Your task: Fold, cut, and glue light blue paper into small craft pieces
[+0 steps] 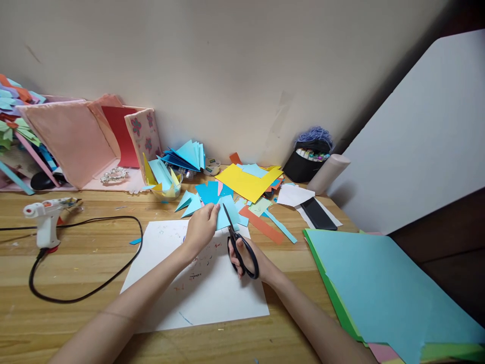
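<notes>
My left hand (201, 226) pinches a piece of light blue paper (226, 214) by its left side, above a white sheet (159, 283) marked with small coloured scribbles. Black-handled scissors (242, 247) are in my right hand (246, 258), fingers through the loops. Their blades point up and to the left, at the light blue paper; whether they are cutting into it I cannot tell. Just behind lie folded light blue pieces (190, 203) and a darker blue scrap (206, 192).
A glue gun (47, 222) with a looping black cord lies at left. Yellow paper (246, 183) tops a scrap pile at the back. A black pen holder (303, 164), a dark phone-like slab (319, 215) and large coloured sheets (386, 283) are at right. A pink box (68, 144) stands back left.
</notes>
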### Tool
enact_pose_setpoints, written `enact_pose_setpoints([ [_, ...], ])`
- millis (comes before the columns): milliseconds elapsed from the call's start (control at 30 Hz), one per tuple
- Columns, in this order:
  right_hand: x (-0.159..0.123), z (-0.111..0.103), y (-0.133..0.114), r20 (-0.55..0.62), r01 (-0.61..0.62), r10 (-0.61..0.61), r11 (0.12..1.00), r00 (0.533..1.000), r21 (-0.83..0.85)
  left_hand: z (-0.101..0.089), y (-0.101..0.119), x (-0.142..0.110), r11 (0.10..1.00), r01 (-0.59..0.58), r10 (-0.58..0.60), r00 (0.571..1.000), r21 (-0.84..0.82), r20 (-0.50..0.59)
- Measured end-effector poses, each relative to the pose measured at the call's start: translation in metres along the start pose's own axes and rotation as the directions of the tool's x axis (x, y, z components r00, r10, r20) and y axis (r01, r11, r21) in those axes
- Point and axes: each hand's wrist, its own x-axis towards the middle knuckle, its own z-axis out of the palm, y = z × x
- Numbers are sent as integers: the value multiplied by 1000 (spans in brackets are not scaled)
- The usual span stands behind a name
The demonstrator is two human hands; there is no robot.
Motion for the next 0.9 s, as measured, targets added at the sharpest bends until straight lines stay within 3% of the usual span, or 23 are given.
enact_pose_setpoints([
  [267,1,-3,12,-93,94,-108,985,990,-144,-1,2,0,990,54,-49,998,-133,40],
  [433,1,-1,12,-67,113,-118,991,991,-72,0,7,-2,980,85,-67,992,-180,104],
  [633,4,-2,15,-112,74,-86,991,990,-109,2,7,-2,973,100,-76,990,-206,119],
  [900,6,0,18,-132,82,-83,997,988,-15,5,8,-3,975,97,-69,987,-201,143],
])
